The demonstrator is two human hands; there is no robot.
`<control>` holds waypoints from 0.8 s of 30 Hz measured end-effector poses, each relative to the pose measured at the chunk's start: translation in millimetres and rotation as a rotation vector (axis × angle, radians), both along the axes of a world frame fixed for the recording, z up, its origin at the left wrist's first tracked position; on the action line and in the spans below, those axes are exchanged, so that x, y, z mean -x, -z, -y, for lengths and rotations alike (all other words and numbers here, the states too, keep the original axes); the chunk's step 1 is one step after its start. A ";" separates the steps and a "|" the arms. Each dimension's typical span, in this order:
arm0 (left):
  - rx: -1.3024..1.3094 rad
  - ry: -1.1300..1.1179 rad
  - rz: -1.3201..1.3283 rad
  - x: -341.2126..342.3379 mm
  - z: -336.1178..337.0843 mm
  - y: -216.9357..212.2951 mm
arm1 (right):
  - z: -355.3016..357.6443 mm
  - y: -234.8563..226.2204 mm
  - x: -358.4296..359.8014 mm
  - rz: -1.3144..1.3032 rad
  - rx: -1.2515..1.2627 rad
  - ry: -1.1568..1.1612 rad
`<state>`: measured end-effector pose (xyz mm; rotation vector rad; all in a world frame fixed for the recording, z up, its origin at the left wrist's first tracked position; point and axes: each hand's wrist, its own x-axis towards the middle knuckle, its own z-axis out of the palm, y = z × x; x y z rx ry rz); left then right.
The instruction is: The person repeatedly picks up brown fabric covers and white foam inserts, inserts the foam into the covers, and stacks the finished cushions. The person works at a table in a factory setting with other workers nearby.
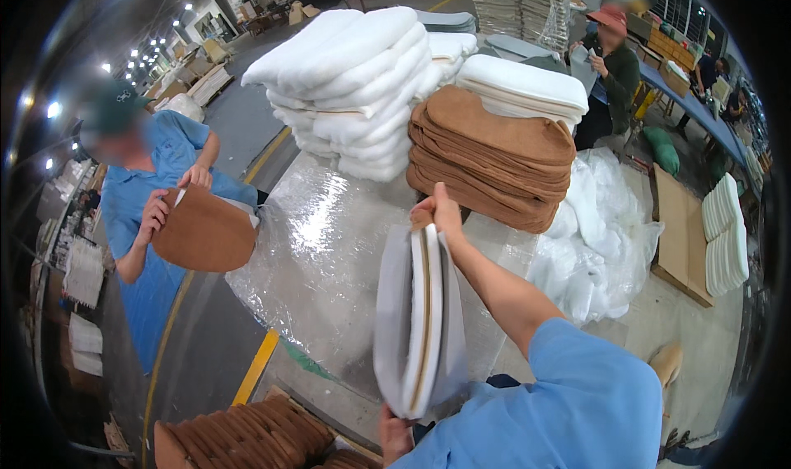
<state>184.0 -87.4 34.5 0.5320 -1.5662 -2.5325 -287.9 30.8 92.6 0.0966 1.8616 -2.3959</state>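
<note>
Both my hands hold a long cushion (423, 321) on edge: white padding with a thin tan layer down its middle, between two grey sheets that stand apart from it. My right hand (443, 211) grips its far end, thumb up, where a bit of brown fabric shows. At the near end my left hand (395, 436) is closed around the lower corner, partly cut off by the picture's edge. Just beyond my right hand lies a tall stack of brown fabric covers (493, 160) on the plastic-wrapped table (329, 213).
Stacked white pads (342, 82) rise behind on the table. On the left a person (156, 164) holds a brown cover (206, 232); another person (608, 73) stands at the far right. Plastic-bagged white pieces (597, 238) hang at the table's right. Brown pieces (243, 436) fill a box below.
</note>
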 end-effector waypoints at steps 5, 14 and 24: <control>0.161 0.248 0.099 80.2 -22.6 -42.9 | 13.0 33.3 10.8 -0.044 -0.201 -0.099; 0.026 0.145 0.132 164.0 -32.2 -67.8 | 5.9 -12.8 -21.8 -0.359 -0.448 -0.657; 0.393 -0.210 0.164 328.8 -31.1 -71.5 | 6.9 -10.6 -30.3 -0.413 -0.603 -0.329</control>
